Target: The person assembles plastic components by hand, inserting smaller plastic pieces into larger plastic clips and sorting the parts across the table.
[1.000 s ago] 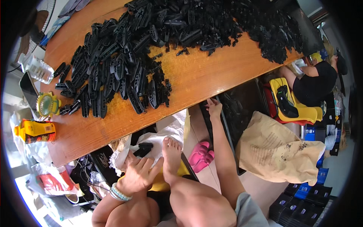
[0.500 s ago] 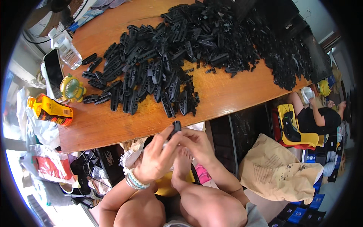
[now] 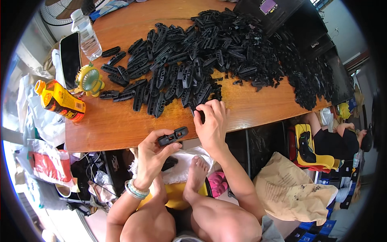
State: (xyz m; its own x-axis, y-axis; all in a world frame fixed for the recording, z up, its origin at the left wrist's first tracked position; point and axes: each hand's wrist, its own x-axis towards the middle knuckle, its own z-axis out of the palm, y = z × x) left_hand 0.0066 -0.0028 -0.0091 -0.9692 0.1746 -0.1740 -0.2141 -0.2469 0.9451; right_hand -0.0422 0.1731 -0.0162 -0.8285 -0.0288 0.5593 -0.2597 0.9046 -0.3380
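My left hand [image 3: 153, 155] pinches an elongated black plastic part [image 3: 173, 136] with openings along its top, just in front of the table's near edge. To its right, my right hand [image 3: 212, 127] reaches over the edge to the near side of the heap. Its fingers are curled round a dark piece [image 3: 200, 115], mostly hidden by the hand. A large heap of similar black plastic parts [image 3: 161, 60] covers the middle of the wooden table [image 3: 109, 129]. Much smaller black pieces [image 3: 306, 84] lie heaped toward the right.
On the left of the table stand a clear bottle [image 3: 89, 40], a phone [image 3: 70, 60], a small yellow-green fan [image 3: 89, 80] and a yellow-labelled bottle [image 3: 62, 103]. Below the edge hangs a white cloth [image 3: 189, 155]. A brown paper sack [image 3: 290, 185] sits right. Another person [image 3: 334, 141] sits beyond it.
My hands, together before, have parted. The left keeps a black part, now more fully visible; the right has moved up and right to the heap. The view has shifted slightly.
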